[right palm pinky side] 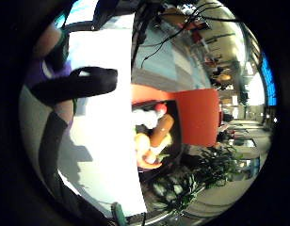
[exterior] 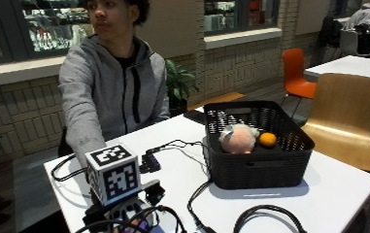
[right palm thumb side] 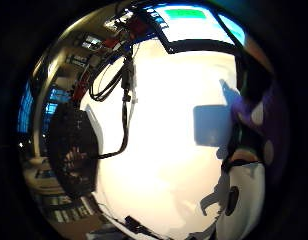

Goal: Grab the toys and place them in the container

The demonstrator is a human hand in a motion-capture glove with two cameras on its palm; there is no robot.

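Black basket [exterior: 256, 167] held plush doll [exterior: 238, 138], orange ball [exterior: 268, 139]. Doll looked soft, light; best pinched at body. Gloved right hand [exterior: 116, 216]: finger state unclear.

A basket [exterior: 256, 160] stands on the counter [exterior: 340, 189] in front of a seated person [exterior: 110, 92], with a doll's head [exterior: 238, 138] and a small ball [exterior: 268, 140] side by side inside it. Cables [exterior: 191, 194] lie on the counter beside the basket; chairs [exterior: 343, 116] stand behind it.
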